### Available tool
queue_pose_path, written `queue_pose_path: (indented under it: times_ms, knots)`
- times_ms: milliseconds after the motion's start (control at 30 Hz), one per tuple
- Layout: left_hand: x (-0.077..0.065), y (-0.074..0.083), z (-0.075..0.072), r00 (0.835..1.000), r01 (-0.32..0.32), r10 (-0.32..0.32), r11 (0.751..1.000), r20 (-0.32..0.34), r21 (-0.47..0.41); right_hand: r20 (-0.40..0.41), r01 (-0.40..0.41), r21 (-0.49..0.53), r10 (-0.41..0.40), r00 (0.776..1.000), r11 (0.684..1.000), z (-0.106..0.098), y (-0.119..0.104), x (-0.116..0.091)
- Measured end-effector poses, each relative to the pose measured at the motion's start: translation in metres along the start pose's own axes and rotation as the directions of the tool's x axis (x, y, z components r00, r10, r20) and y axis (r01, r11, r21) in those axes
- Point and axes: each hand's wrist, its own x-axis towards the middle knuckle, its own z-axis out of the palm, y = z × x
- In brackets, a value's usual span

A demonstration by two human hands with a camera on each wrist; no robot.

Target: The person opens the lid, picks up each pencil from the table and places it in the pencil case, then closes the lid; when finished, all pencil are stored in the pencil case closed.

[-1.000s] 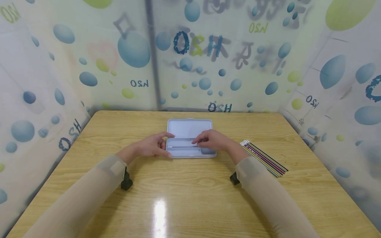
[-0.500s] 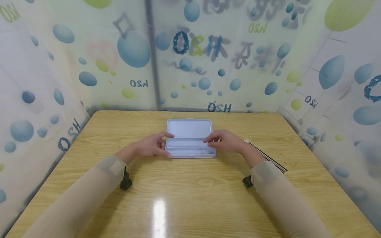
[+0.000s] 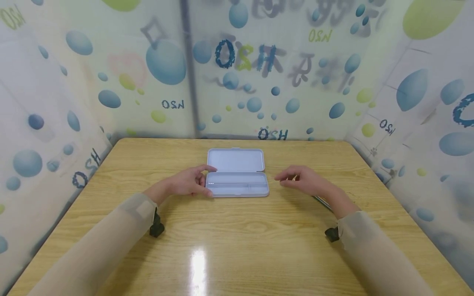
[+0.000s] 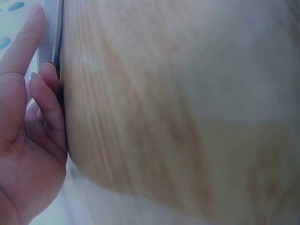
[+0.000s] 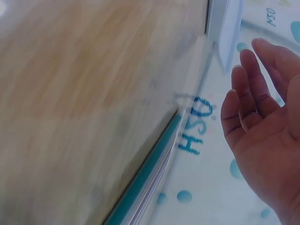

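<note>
A pale grey-blue pencil case [image 3: 235, 160] lies opened flat near the table's middle, its lid hinged to the back. Divided compartments show in its front half, and I see no pencils in them. My left hand [image 3: 185, 181] holds the case's left end, thumb at the front corner and index finger near the hinge; other fingers curl against its side. My right hand [image 3: 309, 181] hovers right of the case, fingers loosely bent, holding nothing. Under its forearm, several pencils [image 3: 322, 202] are mostly hidden; the right wrist view shows a teal pencil [image 5: 150, 171] outermost.
The wooden table [image 3: 237, 246] carries the case and pencils. Patterned curtain walls [image 3: 148, 111] rise behind it and at both sides. A dark wrist device [image 3: 157, 227] sits under the left wrist, another device [image 3: 332, 234] under the right.
My right hand has withdrawn from inside the case and moved right, toward the pencils, which its forearm now mostly covers. My left hand and the case have stayed put.
</note>
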Motion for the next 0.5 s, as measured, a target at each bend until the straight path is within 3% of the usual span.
queue_pose_path:
  times_ms: [500]
  knots:
    - [-0.002, 0.003, 0.0, 1.0, -0.002, 0.002, 1.0, -0.001, 0.015, -0.089, -0.115, -0.046, 0.111, 0.99, 0.992, -0.032, 0.032, -0.044]
